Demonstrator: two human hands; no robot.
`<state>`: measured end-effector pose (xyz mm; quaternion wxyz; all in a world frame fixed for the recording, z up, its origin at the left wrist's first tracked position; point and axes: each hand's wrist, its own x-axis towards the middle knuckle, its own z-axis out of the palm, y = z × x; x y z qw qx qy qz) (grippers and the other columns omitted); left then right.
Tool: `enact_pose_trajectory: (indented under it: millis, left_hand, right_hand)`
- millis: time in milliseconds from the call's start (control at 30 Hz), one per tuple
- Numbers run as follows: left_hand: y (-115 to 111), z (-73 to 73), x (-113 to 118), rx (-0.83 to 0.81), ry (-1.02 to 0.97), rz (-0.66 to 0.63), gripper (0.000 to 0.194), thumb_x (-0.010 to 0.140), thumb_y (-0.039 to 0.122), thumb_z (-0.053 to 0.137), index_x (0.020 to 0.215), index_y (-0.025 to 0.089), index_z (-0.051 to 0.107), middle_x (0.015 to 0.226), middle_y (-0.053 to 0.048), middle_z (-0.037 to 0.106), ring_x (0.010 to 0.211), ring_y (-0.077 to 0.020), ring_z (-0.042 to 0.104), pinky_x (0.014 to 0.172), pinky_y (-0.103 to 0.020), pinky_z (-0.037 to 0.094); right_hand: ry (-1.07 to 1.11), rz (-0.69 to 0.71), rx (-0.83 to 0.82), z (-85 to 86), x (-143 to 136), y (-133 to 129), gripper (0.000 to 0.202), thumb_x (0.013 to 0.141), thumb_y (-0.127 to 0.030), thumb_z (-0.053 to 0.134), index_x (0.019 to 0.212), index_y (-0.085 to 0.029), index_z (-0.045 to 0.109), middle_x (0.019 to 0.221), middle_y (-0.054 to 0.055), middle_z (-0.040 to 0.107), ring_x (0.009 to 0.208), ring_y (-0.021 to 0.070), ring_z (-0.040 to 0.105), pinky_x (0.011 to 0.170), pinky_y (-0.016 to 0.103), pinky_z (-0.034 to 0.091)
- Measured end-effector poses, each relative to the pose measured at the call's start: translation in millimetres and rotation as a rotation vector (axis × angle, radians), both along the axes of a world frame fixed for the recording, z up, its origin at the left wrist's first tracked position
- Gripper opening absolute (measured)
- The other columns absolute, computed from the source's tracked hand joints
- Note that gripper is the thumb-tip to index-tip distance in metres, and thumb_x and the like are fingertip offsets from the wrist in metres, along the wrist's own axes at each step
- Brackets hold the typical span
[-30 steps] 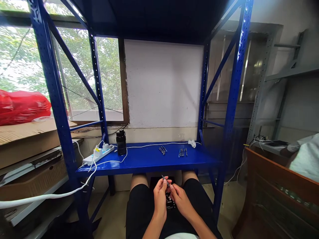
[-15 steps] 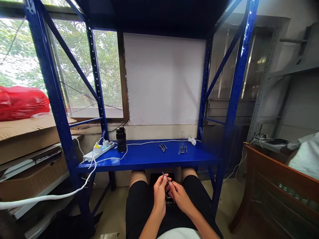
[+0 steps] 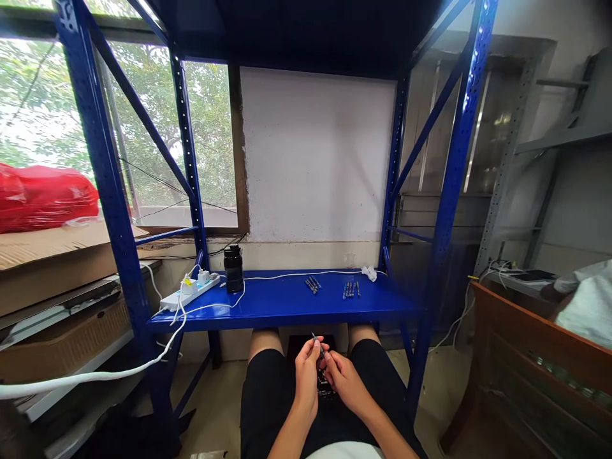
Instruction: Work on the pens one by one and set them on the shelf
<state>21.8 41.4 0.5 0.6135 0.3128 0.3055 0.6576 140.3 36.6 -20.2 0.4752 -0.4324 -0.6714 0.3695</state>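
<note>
- The left hand (image 3: 305, 371), nearer the wearer than the black bottle (image 3: 234, 271) and to its right, has thumb and fingers pinched on a slim pen-like piece (image 3: 321, 351).
- The right hand (image 3: 345, 377), farther right of the bottle, has its fingers curled in, thumb and forefinger closed on the piece's lower end; the contact is partly covered.
- The piece tilts between both hands, its tip pointing up and toward the bottle's side.
- Below the hands, on the wearer's side of the bottle, a dark object (image 3: 327, 390) with pale marks is mostly hidden; I cannot tell what it is.
- The bottle stands upright on the blue worktop (image 3: 272, 303).
- To its right lies a slanted cluster of slim pieces (image 3: 313, 284); farther right, a second row (image 3: 351, 290).
- Past these, well apart from the bottle, sits a crumpled white wad (image 3: 368, 273).
- Left of the bottle, a white power strip (image 3: 169, 302) holds plugs.
</note>
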Motion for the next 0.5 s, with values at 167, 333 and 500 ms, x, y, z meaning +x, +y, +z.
enact_pose_trajectory:
  millis: [167,333,500]
  left_hand:
    - [-1.3,0.7,-0.7,0.004,0.006,-0.004,0.053,0.070,0.055,0.093,0.104,0.016,0.081,0.089,-0.008,0.074,0.068,-0.0165,0.064,0.062,-0.027,0.053]
    - [-3.1,3.9,-1.3,0.015,0.021,0.010,0.055,0.069,0.056,0.093,0.103,0.015,0.081,0.088,-0.009,0.076,0.070,-0.0174,0.066,0.061,-0.027,0.051]
    - [-2.2,3.5,-1.6,0.009,0.013,-0.002,0.056,0.068,0.056,0.094,0.103,0.015,0.081,0.087,-0.008,0.075,0.069,-0.0180,0.066,0.061,-0.028,0.051]
  right_hand:
    - [0.008,0.000,0.000,1.1,-0.4,-0.9,0.066,0.102,-0.081,0.039,0.082,-0.021,0.058,0.061,-0.004,0.049,0.056,0.0142,0.044,0.055,0.027,0.034]
    - [0.017,0.013,-0.027,2.0,-1.1,-1.5,0.067,0.102,-0.082,0.038,0.086,-0.020,0.060,0.060,-0.005,0.047,0.053,0.0130,0.040,0.052,0.026,0.032]
    - [0.017,0.021,-0.035,0.7,-0.8,0.1,0.068,0.101,-0.083,0.038,0.086,-0.020,0.059,0.061,-0.005,0.046,0.053,0.0125,0.039,0.050,0.025,0.031]
